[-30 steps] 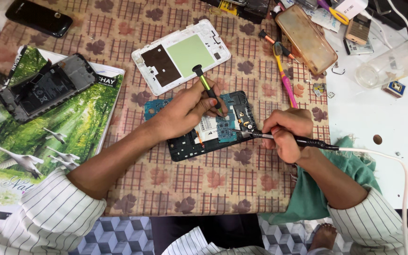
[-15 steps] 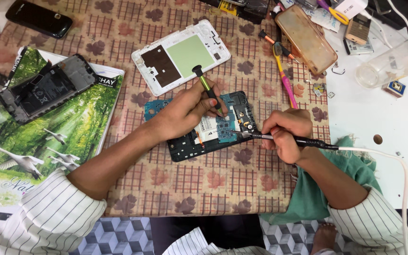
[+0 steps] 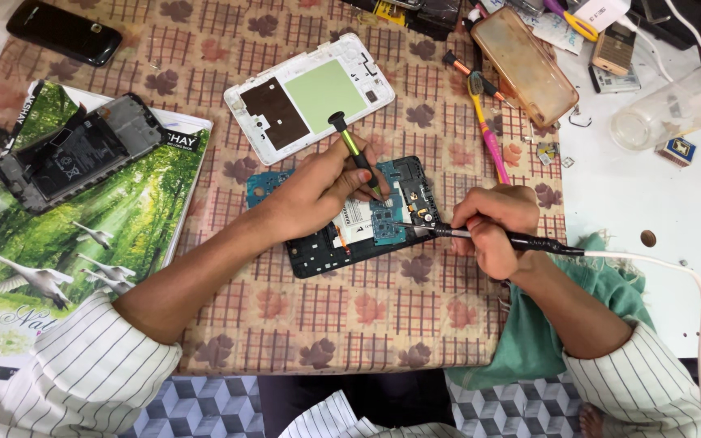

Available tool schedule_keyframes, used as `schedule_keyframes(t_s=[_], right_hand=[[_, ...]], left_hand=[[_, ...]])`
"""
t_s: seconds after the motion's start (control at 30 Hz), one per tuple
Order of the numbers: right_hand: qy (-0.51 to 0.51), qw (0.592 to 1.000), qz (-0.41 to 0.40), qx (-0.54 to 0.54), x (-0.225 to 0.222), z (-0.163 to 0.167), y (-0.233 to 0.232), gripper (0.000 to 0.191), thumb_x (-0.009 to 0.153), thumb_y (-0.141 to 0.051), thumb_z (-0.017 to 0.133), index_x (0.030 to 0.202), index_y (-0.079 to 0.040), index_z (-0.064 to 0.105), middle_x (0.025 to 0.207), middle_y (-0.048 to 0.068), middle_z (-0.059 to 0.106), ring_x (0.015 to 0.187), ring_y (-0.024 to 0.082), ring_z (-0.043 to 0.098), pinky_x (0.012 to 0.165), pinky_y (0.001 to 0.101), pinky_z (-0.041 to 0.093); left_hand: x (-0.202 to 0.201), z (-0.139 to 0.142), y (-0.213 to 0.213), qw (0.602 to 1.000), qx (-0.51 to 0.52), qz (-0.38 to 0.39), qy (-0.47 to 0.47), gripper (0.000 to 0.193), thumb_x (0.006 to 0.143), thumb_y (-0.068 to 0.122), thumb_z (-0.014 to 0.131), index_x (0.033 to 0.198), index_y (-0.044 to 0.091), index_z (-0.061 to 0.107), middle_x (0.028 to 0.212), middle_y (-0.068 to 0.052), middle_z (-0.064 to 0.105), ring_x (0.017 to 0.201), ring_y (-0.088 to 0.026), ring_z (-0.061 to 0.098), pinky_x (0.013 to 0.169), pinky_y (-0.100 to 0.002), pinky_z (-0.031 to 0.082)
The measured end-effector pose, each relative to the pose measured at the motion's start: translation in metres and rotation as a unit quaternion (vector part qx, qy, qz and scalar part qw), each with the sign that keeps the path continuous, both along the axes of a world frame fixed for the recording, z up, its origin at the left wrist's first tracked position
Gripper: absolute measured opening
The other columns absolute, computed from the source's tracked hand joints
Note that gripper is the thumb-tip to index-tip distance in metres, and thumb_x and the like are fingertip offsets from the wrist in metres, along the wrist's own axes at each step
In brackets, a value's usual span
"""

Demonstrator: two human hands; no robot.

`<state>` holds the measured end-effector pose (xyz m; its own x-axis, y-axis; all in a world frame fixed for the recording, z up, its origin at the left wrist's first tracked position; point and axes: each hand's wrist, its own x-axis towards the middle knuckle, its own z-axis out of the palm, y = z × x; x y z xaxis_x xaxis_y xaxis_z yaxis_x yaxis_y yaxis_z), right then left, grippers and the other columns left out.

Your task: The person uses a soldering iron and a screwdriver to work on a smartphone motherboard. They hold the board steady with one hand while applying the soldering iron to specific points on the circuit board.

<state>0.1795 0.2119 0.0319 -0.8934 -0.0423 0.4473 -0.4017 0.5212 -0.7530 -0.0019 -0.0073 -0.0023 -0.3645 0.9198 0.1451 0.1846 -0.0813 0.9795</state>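
An opened phone (image 3: pixel 403 182) with a blue circuit board lies face down on the patterned tablecloth (image 3: pixel 350 316). My left hand (image 3: pixel 318 191) rests on it and holds a green screwdriver (image 3: pixel 354 150) with a black knob, tip down on the board. My right hand (image 3: pixel 492 227) grips a black soldering iron (image 3: pixel 521 240), whose tip touches the board's right side. A white cable (image 3: pixel 675 272) runs from the iron off to the right.
A white phone frame (image 3: pixel 310 93) lies just behind the phone. Another black phone chassis (image 3: pixel 75 154) sits on a green picture book (image 3: pixel 58 243) at left. A black phone (image 3: pixel 62 32), pink tool (image 3: pixel 488 134), clear case (image 3: pixel 525 65) and glass jar (image 3: pixel 679 105) lie farther back.
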Motion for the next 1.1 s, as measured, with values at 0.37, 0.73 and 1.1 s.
schedule_keyframes(t_s=[0.37, 0.73, 1.1], right_hand=[[-0.010, 0.999, -0.023, 0.020, -0.0003, 0.0013, -0.0019, 0.022, 0.076, -0.003, 0.039, 0.069, 0.004, 0.059, 0.052, 0.007, 0.060, 0.041, 0.012, 0.062, 0.041, 0.0249, 0.049], [0.015, 1.000, 0.002, -0.009, -0.0012, -0.0024, -0.0016, 0.022, 0.077, -0.003, 0.038, 0.070, 0.005, 0.057, 0.055, 0.008, 0.061, 0.042, 0.013, 0.062, 0.043, 0.0253, 0.051], [0.007, 1.000, 0.014, -0.006, -0.0010, -0.0043, -0.0007, 0.022, 0.080, -0.004, 0.039, 0.072, 0.004, 0.058, 0.055, 0.007, 0.061, 0.042, 0.011, 0.061, 0.042, 0.0246, 0.050]], left_hand=[[-0.0003, 0.0008, -0.0003, 1.000, -0.005, 0.004, -0.012, 0.019, 0.106, -0.001, 0.040, 0.125, 0.001, 0.041, 0.112, -0.015, 0.070, 0.111, -0.021, 0.072, 0.095, -0.033, 0.064], [-0.0004, 0.0009, -0.0017, 1.000, 0.001, 0.004, 0.000, 0.019, 0.107, 0.000, 0.040, 0.125, 0.001, 0.041, 0.111, -0.016, 0.071, 0.110, -0.022, 0.072, 0.094, -0.033, 0.064], [0.0006, 0.0016, -0.0016, 1.000, 0.003, 0.003, -0.007, 0.018, 0.107, -0.001, 0.039, 0.125, 0.001, 0.041, 0.111, -0.016, 0.071, 0.109, -0.022, 0.072, 0.095, -0.034, 0.064]])
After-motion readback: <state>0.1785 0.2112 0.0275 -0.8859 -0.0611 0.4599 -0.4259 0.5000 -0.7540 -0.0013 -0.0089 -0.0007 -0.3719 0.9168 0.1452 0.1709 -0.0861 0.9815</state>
